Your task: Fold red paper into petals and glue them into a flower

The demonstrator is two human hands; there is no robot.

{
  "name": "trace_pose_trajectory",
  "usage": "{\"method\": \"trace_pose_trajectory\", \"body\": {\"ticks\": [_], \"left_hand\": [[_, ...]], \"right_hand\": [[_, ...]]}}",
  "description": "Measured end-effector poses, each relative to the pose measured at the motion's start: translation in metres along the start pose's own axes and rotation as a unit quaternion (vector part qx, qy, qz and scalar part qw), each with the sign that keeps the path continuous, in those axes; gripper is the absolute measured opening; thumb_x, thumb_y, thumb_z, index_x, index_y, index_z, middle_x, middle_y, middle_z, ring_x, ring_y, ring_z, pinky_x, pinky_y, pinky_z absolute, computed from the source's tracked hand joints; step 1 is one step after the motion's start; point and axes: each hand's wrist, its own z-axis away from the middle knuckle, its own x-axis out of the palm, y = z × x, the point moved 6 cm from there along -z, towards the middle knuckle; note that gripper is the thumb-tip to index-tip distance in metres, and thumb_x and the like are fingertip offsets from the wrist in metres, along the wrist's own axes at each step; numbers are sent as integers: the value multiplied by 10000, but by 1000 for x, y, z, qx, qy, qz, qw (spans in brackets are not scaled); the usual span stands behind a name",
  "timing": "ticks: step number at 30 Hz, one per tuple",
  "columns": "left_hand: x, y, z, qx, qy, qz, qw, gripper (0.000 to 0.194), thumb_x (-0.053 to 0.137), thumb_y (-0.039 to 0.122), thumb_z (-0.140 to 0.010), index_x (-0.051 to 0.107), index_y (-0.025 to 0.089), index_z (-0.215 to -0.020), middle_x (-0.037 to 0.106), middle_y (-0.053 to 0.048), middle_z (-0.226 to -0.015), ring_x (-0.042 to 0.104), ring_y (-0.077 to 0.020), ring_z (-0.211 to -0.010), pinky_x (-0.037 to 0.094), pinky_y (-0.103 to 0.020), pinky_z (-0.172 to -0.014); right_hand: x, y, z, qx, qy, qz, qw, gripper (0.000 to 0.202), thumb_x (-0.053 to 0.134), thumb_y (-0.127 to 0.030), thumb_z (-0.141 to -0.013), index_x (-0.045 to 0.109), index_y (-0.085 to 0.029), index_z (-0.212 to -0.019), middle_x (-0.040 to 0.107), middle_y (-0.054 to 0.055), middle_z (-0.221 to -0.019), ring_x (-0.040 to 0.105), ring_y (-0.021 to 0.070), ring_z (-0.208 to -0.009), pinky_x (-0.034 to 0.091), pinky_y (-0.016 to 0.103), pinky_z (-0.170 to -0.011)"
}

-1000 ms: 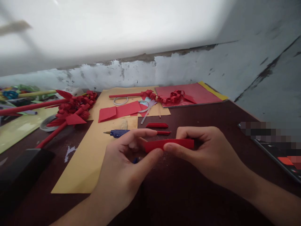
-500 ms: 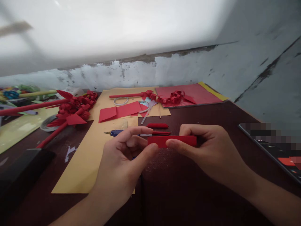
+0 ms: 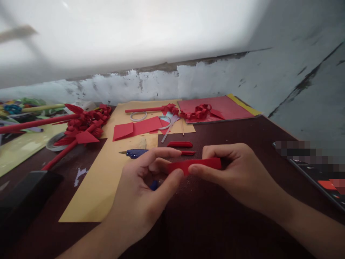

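A short red paper strip (image 3: 208,164) is held between my two hands above the dark table. My left hand (image 3: 147,190) pinches its left end, thumb in front and fingers behind. My right hand (image 3: 234,169) grips the strip from its middle to its right end, the thumb pressed on the near face. Just beyond lie a folded red paper piece (image 3: 180,144) and a thinner red piece (image 3: 188,153). Partly hidden behind my left hand is a blue glue gun (image 3: 134,153) with a metal tip.
Tan paper (image 3: 88,201) covers the left middle of the table (image 3: 215,223). Red paper flowers on stems (image 3: 83,124) stand at the left by a black box (image 3: 29,194). Red paper pieces (image 3: 145,126), tape rolls and a red folder (image 3: 229,108) lie farther back. A dark device (image 3: 309,176) sits at right.
Both hands have shifted slightly, the right one a little to the left. The strip has come lower and now bends a little at its left part.
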Motion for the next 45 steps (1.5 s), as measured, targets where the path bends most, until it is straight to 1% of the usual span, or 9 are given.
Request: {"method": "trace_pose_trajectory", "body": {"ticks": [6, 12, 17, 22, 30, 32, 35, 38, 45], "left_hand": [[6, -10, -2, -18, -57, -31, 998, 242, 849, 339, -846, 788, 271, -1070, 749, 5, -763, 619, -131, -596, 469, -218, -538], [2, -4, -4, 28, -26, -57, 998, 202, 792, 244, -887, 763, 276, -1085, 764, 20, -763, 637, -119, -612, 462, -190, -525], [-3, -1, -2, 8, 24, -36, 999, 223, 793, 225, -870, 732, 274, -1079, 731, 50, -732, 634, -113, -617, 477, -202, -553], [-3, 5, 2, 0, 50, -37, 998, 197, 790, 206, -871, 726, 275, -1044, 741, 61, -749, 630, -105, -624, 470, -210, -570], [-6, 11, 2, 12, 65, -45, 997, 208, 763, 150, -884, 714, 283, -1037, 730, 85, -738, 608, -85, -628, 463, -189, -581], [-6, 7, 1, 12, 59, -46, 997, 228, 772, 162, -874, 712, 288, -1055, 726, 84, -740, 588, -85, -610, 458, -194, -570], [-4, 3, 1, 22, 53, -55, 997, 266, 781, 170, -853, 711, 283, -1083, 735, 67, -752, 628, -102, -637, 476, -200, -573], [-1, 2, 2, 39, 52, -64, 996, 277, 775, 173, -838, 712, 285, -1084, 760, 50, -777, 684, -121, -679, 487, -190, -550], [4, -1, 4, 19, 19, -85, 996, 300, 789, 220, -832, 705, 289, -1112, 763, 36, -809, 685, -127, -650, 466, -213, -530]], "right_hand": [[9, 3, 2, 3, -54, -32, 998, 459, 941, -370, -737, 562, -188, -555, 451, -63, -578, 342, 101, -563, 303, 240, -494], [2, 2, -3, -12, -5, 2, 1000, 391, 916, -397, -769, 632, -185, -604, 503, -51, -609, 383, 110, -591, 305, 244, -519], [-10, -1, -3, -32, 66, 51, 996, 382, 886, -482, -786, 675, -208, -621, 526, -37, -594, 402, 131, -586, 299, 267, -518], [-15, -6, -2, -56, 88, 56, 993, 340, 873, -480, -812, 716, -228, -646, 605, -25, -626, 469, 142, -602, 354, 268, -538], [-22, -5, -2, -83, 142, 35, 986, 378, 794, -484, -909, 682, -227, -655, 554, -38, -602, 451, 126, -580, 371, 261, -540], [-19, -5, -2, -90, 123, -1, 988, 319, 745, -495, -950, 731, -239, -760, 623, -33, -672, 529, 127, -633, 429, 240, -587], [-7, -5, -2, -70, 39, -37, 996, 143, 811, -412, -906, 803, -269, -914, 735, -33, -807, 638, 129, -731, 497, 212, -662], [4, -3, 1, -42, -29, -32, 998, 50, 877, -266, -835, 827, -266, -837, 758, -45, -783, 666, 126, -722, 505, 193, -647], [9, 1, 1, -40, -68, -40, 996, 124, 853, -168, -838, 857, -292, -845, 784, -65, -752, 701, 120, -722, 505, 172, -617]]}}
